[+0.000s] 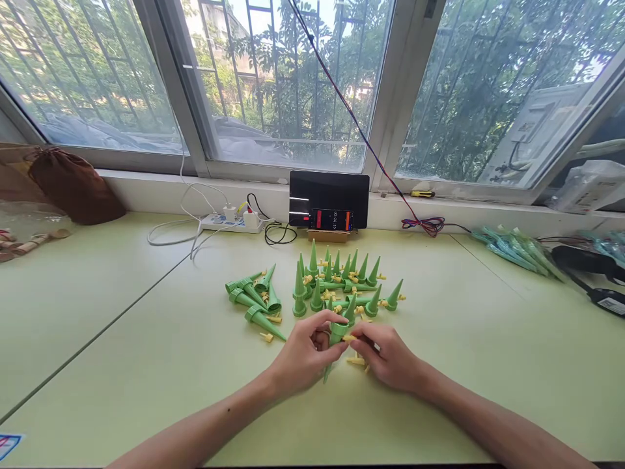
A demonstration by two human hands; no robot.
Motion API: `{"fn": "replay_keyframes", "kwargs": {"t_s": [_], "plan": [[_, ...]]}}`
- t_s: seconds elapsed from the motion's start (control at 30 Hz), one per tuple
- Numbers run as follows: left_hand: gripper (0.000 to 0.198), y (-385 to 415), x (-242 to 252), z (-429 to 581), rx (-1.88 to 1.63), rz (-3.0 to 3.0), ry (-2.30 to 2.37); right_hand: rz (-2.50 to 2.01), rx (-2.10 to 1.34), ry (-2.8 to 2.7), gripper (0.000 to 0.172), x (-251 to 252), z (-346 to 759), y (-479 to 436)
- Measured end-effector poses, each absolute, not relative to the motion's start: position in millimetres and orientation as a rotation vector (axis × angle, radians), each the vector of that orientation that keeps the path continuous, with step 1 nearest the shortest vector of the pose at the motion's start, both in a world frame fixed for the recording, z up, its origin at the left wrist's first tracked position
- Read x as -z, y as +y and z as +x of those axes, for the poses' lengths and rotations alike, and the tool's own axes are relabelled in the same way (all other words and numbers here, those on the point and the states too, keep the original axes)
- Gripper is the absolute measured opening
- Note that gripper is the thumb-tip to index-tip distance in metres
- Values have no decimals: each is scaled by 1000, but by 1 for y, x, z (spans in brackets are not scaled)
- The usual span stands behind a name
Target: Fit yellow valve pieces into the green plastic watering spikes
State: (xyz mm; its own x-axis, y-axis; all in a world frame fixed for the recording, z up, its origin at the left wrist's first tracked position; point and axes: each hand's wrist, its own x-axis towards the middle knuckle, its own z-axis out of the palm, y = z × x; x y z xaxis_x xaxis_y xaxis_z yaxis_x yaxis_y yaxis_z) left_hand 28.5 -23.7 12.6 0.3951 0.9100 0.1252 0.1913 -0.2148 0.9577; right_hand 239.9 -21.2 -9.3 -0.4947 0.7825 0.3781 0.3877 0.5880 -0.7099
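My left hand (303, 355) is closed around a green plastic watering spike (336, 333), its wide collar up and its point slanting down toward the table. Pinched in my right hand (393, 359) is a small yellow valve (348, 338), held against the side of that spike; whether it is seated in it, I cannot tell. Loose yellow valves (355, 360) lie under my right fingers. Just beyond both hands, several green spikes with yellow valves stand upright in a cluster (316, 296), with some lying among them. Left of them rests a pile of green spikes (248, 296), with a yellow valve (267, 337) beside it.
A phone (332, 220) showing a timer leans before a black tablet (329, 189) at the back. A power strip (232, 223) with cables stands left of it. Plastic-wrapped items (520, 251) and a black strap-like item (586, 273) lie right. A brown bag (73, 185) sits far left.
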Motion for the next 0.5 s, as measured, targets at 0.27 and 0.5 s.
{"fn": "replay_keyframes", "kwargs": {"t_s": [0.27,0.5], "plan": [[25,-24,-14,29,-911,1664,985,-924,-763,-2133,25,10,241,-21],[25,-24,-14,29,-898,1656,983,-922,-770,-2148,26,9,241,-22]]}}
